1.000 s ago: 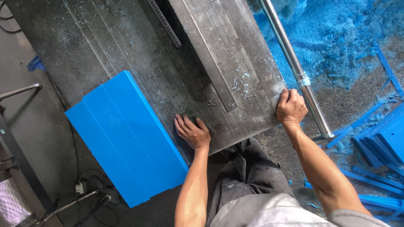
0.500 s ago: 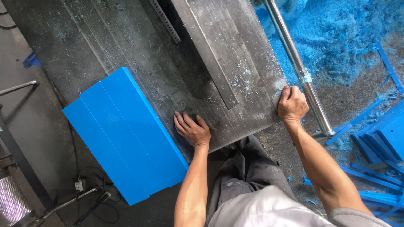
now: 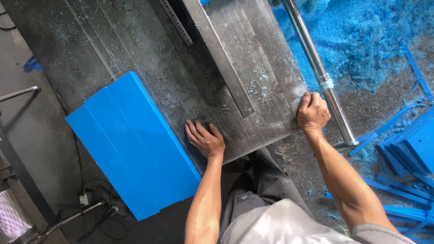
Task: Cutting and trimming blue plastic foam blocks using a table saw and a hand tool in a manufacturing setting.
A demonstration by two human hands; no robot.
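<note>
My left hand (image 3: 205,139) lies flat, fingers apart, on the dusty grey metal machine table (image 3: 135,54), just right of a stack of blue plastic boards (image 3: 131,144) that overhangs the table's near edge. My right hand (image 3: 312,111) grips the table's near right corner, fingers curled over the edge, beside a shiny steel rail (image 3: 316,68). A flat metal guide bar (image 3: 221,58) runs diagonally across the table between my hands.
Blue shavings (image 3: 361,40) cover the floor at the upper right. Loose blue strips and offcuts (image 3: 407,149) lie on the floor at the right. A perforated metal strip (image 3: 176,20) sits on the table. Cables and a metal rod (image 3: 86,212) lie at the lower left.
Both hands stay where they were on the table. The view has shifted very slightly; nothing else has moved.
</note>
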